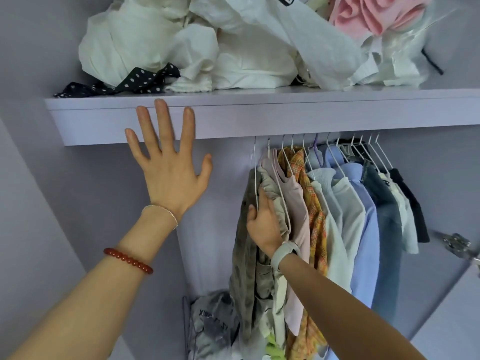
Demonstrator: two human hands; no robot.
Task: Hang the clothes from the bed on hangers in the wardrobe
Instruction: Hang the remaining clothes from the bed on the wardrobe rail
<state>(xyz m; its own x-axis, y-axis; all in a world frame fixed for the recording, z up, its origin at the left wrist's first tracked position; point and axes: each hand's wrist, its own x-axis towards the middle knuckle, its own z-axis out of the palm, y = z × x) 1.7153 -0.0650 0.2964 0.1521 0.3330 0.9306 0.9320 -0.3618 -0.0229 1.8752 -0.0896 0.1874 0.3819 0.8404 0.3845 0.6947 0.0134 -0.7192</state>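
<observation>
Olive-grey garment [249,245]: hangs at the left end of the row, on a white wire hanger [255,178]; right hand [262,224] grips its upper cloth, fingers curled into the folds beside the hanger wire.
Step in hand: judged to be seating or settling this garment on the rail; the hook runs up behind the shelf lip, so whether it has caught cannot be told.
Left hand [168,162]: fingers straight and spread, holding nothing, fingertips over the front edge of the shelf [285,113].
Next move: calls for confirming the hook is on the rail, then letting go of the cloth without dragging it off the hanger.
Neighbours: pink top [296,203] touching just right of the gripping fingers; plaid shirt [311,203] and blue shirts [363,203] packed beyond.
Edges: shelf lip directly above the fingers hides the rail.
Open room: bare wardrobe wall [104,203] left of the fingers; plastic bag [213,326] well below.
Shelf load: white cloth heap [207,48] above.
</observation>
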